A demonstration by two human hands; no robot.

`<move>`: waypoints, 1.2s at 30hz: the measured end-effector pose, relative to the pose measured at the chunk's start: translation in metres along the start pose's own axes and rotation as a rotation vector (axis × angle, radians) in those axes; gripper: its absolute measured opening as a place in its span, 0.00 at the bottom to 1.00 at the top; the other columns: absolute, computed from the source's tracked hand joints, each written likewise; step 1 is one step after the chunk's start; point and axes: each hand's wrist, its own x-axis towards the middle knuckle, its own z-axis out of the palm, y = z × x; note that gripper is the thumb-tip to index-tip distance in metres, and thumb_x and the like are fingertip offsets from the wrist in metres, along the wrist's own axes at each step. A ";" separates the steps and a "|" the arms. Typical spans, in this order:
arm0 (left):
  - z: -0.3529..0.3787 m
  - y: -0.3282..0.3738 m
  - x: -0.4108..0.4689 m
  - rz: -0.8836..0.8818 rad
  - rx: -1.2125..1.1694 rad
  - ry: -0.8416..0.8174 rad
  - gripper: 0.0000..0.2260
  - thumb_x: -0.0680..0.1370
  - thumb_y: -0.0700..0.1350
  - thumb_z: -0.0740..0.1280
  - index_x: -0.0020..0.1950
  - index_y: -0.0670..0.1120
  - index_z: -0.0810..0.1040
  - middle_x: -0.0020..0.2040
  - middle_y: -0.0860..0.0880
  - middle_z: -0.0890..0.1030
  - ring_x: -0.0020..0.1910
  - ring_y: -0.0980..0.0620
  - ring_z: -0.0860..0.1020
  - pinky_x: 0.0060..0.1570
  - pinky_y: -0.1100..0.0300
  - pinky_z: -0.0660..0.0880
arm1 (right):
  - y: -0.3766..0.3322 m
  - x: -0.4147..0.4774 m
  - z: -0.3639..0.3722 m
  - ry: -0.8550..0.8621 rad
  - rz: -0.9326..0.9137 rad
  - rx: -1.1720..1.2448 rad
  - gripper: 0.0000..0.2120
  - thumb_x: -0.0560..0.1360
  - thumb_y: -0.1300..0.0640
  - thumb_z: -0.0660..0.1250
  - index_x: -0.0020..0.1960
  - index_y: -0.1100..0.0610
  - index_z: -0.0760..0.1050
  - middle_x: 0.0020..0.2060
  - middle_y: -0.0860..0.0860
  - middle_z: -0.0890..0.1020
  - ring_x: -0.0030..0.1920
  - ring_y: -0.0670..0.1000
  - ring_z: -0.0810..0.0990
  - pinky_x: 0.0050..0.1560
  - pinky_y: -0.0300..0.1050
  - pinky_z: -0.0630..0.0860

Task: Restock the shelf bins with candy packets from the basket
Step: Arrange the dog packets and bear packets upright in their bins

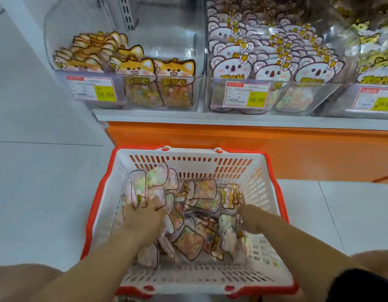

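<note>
A white basket (262, 192) with an orange rim stands on the floor below the shelf, holding several candy packets (205, 194). Both my hands are down inside it. My left hand (143, 223) lies on the packets at the basket's left, fingers curled round a pinkish packet (134, 192). My right hand (253, 219) reaches among the packets at the right, beside a yellow-topped packet (231, 196); its fingers are hidden. On the shelf, a clear left bin (178, 62) holds orange fox packets and is partly filled. The middle bin (273, 62) is packed with white koala packets.
A third clear bin (373, 68) with yellow-topped packets stands at the far right. Price tags (92, 87) hang on the bin fronts. An orange base panel (275, 147) runs under the white shelf edge. White floor tiles lie on both sides of the basket.
</note>
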 end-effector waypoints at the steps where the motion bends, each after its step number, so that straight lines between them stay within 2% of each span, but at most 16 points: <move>1: -0.001 0.002 0.000 -0.006 0.006 0.002 0.23 0.83 0.49 0.57 0.79 0.54 0.61 0.82 0.45 0.49 0.78 0.37 0.56 0.72 0.30 0.52 | 0.000 0.004 0.003 0.004 0.009 0.027 0.23 0.83 0.58 0.58 0.75 0.65 0.64 0.71 0.61 0.70 0.68 0.59 0.73 0.65 0.49 0.70; 4: -0.006 0.007 -0.002 -0.031 0.018 -0.014 0.23 0.83 0.49 0.56 0.79 0.54 0.61 0.81 0.45 0.50 0.77 0.37 0.58 0.72 0.29 0.52 | 0.001 0.011 0.008 0.084 0.077 0.237 0.16 0.81 0.60 0.60 0.66 0.63 0.74 0.61 0.59 0.78 0.59 0.58 0.79 0.55 0.48 0.77; 8: -0.011 0.009 -0.003 -0.058 0.007 -0.075 0.24 0.83 0.48 0.56 0.80 0.56 0.59 0.81 0.45 0.47 0.78 0.37 0.56 0.72 0.29 0.49 | 0.006 -0.001 -0.008 0.367 0.143 0.552 0.10 0.80 0.57 0.63 0.53 0.58 0.82 0.49 0.56 0.84 0.48 0.55 0.83 0.45 0.45 0.78; 11: -0.016 0.014 -0.008 -0.079 0.022 -0.053 0.26 0.82 0.47 0.58 0.80 0.57 0.59 0.82 0.44 0.44 0.79 0.37 0.53 0.73 0.28 0.44 | 0.010 -0.015 -0.028 0.565 0.063 0.744 0.07 0.75 0.58 0.70 0.42 0.59 0.85 0.41 0.53 0.86 0.41 0.52 0.84 0.46 0.48 0.82; 14: -0.027 0.026 -0.015 -0.017 -0.023 0.067 0.25 0.82 0.51 0.60 0.79 0.58 0.61 0.82 0.49 0.41 0.81 0.41 0.50 0.73 0.29 0.38 | 0.006 -0.045 -0.054 0.569 -0.106 1.035 0.05 0.72 0.61 0.76 0.39 0.53 0.84 0.37 0.46 0.84 0.40 0.46 0.82 0.44 0.41 0.78; 16: -0.036 0.037 -0.020 0.053 -0.206 0.152 0.24 0.82 0.58 0.59 0.79 0.58 0.61 0.82 0.52 0.48 0.80 0.44 0.56 0.75 0.33 0.43 | 0.000 -0.069 -0.069 0.521 -0.223 1.189 0.05 0.71 0.62 0.77 0.41 0.54 0.82 0.37 0.47 0.83 0.38 0.47 0.80 0.42 0.43 0.78; 17: -0.044 0.042 -0.025 0.083 -0.355 0.169 0.24 0.82 0.59 0.58 0.78 0.57 0.62 0.81 0.53 0.55 0.79 0.47 0.59 0.77 0.38 0.49 | -0.004 -0.080 -0.075 0.514 -0.271 1.257 0.07 0.71 0.63 0.77 0.43 0.55 0.80 0.37 0.49 0.82 0.37 0.48 0.80 0.42 0.47 0.78; 19: -0.062 0.053 -0.040 0.154 -0.719 0.141 0.23 0.83 0.59 0.59 0.77 0.54 0.66 0.75 0.57 0.65 0.75 0.53 0.66 0.72 0.54 0.63 | -0.010 -0.101 -0.087 0.539 -0.341 1.361 0.10 0.70 0.66 0.77 0.44 0.57 0.77 0.37 0.52 0.82 0.36 0.52 0.78 0.43 0.52 0.77; 20: -0.072 0.059 -0.050 0.186 -0.897 0.109 0.22 0.83 0.58 0.61 0.75 0.53 0.68 0.73 0.60 0.68 0.71 0.56 0.69 0.68 0.59 0.66 | -0.012 -0.111 -0.092 0.547 -0.365 1.404 0.12 0.70 0.67 0.77 0.46 0.57 0.76 0.36 0.52 0.81 0.37 0.54 0.78 0.45 0.54 0.76; 22: -0.090 0.069 -0.071 0.234 -1.200 0.092 0.22 0.80 0.60 0.65 0.72 0.54 0.74 0.68 0.59 0.76 0.64 0.58 0.76 0.67 0.57 0.71 | -0.014 -0.129 -0.100 0.540 -0.409 1.469 0.17 0.70 0.67 0.77 0.52 0.55 0.75 0.36 0.50 0.81 0.40 0.57 0.79 0.49 0.60 0.77; 25: -0.116 0.083 -0.093 0.291 -1.438 0.270 0.13 0.77 0.58 0.70 0.59 0.56 0.81 0.51 0.59 0.85 0.53 0.57 0.83 0.60 0.50 0.79 | -0.012 -0.166 -0.118 0.609 -0.471 1.406 0.29 0.70 0.68 0.76 0.65 0.49 0.72 0.36 0.49 0.80 0.42 0.56 0.81 0.56 0.62 0.79; 27: -0.136 0.092 -0.100 0.342 -1.412 0.435 0.06 0.79 0.51 0.70 0.56 0.54 0.82 0.49 0.60 0.86 0.51 0.59 0.83 0.56 0.54 0.79 | -0.005 -0.195 -0.134 0.673 -0.536 1.321 0.29 0.70 0.68 0.76 0.64 0.47 0.72 0.37 0.49 0.80 0.42 0.50 0.82 0.54 0.57 0.81; 30: -0.169 0.102 -0.106 0.454 -1.254 0.514 0.05 0.80 0.46 0.69 0.54 0.55 0.81 0.49 0.63 0.85 0.49 0.64 0.82 0.49 0.66 0.76 | 0.020 -0.233 -0.157 0.738 -0.573 1.071 0.18 0.71 0.64 0.77 0.54 0.48 0.77 0.36 0.43 0.83 0.37 0.41 0.81 0.45 0.42 0.79; 32: -0.189 0.108 -0.107 0.513 -1.136 0.531 0.05 0.80 0.44 0.70 0.52 0.54 0.80 0.45 0.64 0.84 0.45 0.64 0.81 0.44 0.69 0.74 | 0.037 -0.250 -0.170 0.811 -0.550 0.935 0.19 0.69 0.58 0.79 0.56 0.47 0.78 0.45 0.42 0.84 0.43 0.38 0.82 0.49 0.38 0.78; 34: -0.209 0.116 -0.108 0.539 -0.920 0.584 0.06 0.79 0.46 0.70 0.46 0.57 0.77 0.35 0.67 0.80 0.34 0.67 0.75 0.35 0.71 0.68 | 0.052 -0.264 -0.179 0.828 -0.587 0.844 0.17 0.69 0.57 0.79 0.54 0.45 0.79 0.48 0.37 0.83 0.47 0.33 0.79 0.48 0.30 0.73; 36: -0.227 0.127 -0.108 0.541 -0.696 0.644 0.09 0.79 0.49 0.70 0.42 0.58 0.74 0.31 0.66 0.76 0.31 0.65 0.72 0.31 0.68 0.65 | 0.065 -0.267 -0.188 0.831 -0.579 0.642 0.11 0.71 0.57 0.77 0.49 0.45 0.80 0.44 0.36 0.83 0.45 0.36 0.79 0.45 0.34 0.74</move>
